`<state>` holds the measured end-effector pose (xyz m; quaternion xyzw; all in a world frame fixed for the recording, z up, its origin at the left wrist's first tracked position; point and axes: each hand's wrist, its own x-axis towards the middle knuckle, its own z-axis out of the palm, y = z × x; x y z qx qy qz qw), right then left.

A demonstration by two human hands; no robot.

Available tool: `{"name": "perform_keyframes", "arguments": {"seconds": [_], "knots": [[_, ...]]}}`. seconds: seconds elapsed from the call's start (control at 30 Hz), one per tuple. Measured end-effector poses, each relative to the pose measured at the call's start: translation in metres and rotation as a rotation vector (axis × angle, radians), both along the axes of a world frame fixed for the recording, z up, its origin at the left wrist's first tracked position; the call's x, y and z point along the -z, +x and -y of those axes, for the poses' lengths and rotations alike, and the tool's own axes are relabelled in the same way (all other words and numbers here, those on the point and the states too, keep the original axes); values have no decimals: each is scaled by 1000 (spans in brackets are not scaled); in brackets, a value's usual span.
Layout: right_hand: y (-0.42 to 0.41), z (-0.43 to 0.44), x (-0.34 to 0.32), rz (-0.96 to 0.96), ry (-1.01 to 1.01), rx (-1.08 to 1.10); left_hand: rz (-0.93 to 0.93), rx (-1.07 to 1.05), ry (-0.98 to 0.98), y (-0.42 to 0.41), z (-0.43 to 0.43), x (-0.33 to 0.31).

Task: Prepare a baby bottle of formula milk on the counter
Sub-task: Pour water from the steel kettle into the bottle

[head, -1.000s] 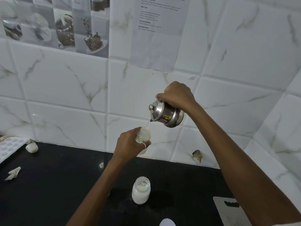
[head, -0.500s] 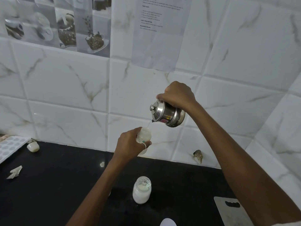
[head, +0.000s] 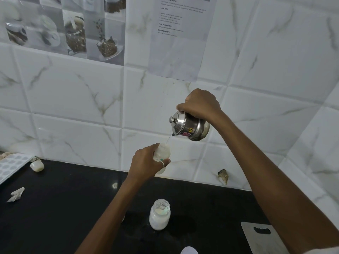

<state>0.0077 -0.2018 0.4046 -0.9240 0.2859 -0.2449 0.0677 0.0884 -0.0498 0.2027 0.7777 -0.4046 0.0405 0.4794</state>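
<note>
Step in hand: filling with liquid. The right hand is clenched over the top of a small steel kettle, tipped spout-down toward the left; lid knob faces left, lid seated. A thin clear stream drops from the spout into the open mouth of a baby bottle, which the left hand holds wrapped in its grip, raised above the counter and in front of the tiled wall. Bottle held close to upright, leaning slightly toward the spout; a ring shows on one finger of that hand. The fill level cannot be read, since the fingers cover most of the body. A second bottle stands upright on the counter below, uncapped, with white contents inside; whether powder or mixed milk cannot be told. Off to the left lie a small pale rounded item, possibly a teat or cap, and a crumpled scrap of paper; the corner of a cutting board shows at lower right. Judgement: mid-task, water going in, closing and mixing not yet done. Next move calls for watching the level, then righting the kettle smoothly so the stream breaks cleanly over the mouth rather than dribbling down the bottle or fingers. The narrow stream and small opening leave little room for drift, so both hands need to stay steady. After that, the kettle needs a clear spot on the counter, away from the standing bottle.
</note>
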Motion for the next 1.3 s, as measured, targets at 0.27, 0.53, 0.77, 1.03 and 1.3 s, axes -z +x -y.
{"name": "perform_keyframes", "arguments": {"seconds": [0.27, 0.53, 0.77, 1.03, 1.3], "knots": [[1, -2, -2, -3, -4, 0, -12, 6, 3, 1, -1, 1], [2, -3, -5, -6, -21, 0, 3, 3, -7, -1, 0, -1], [2, -4, -8, -12, -35, -5, -1, 12, -6, 0, -1, 0], [2, -6, -11, -12, -52, -10, -17, 6, 1, 0, 0, -1], [1, -9, -11, -20, -64, -11, -4, 0, -15, 0, -2, -2]]}}
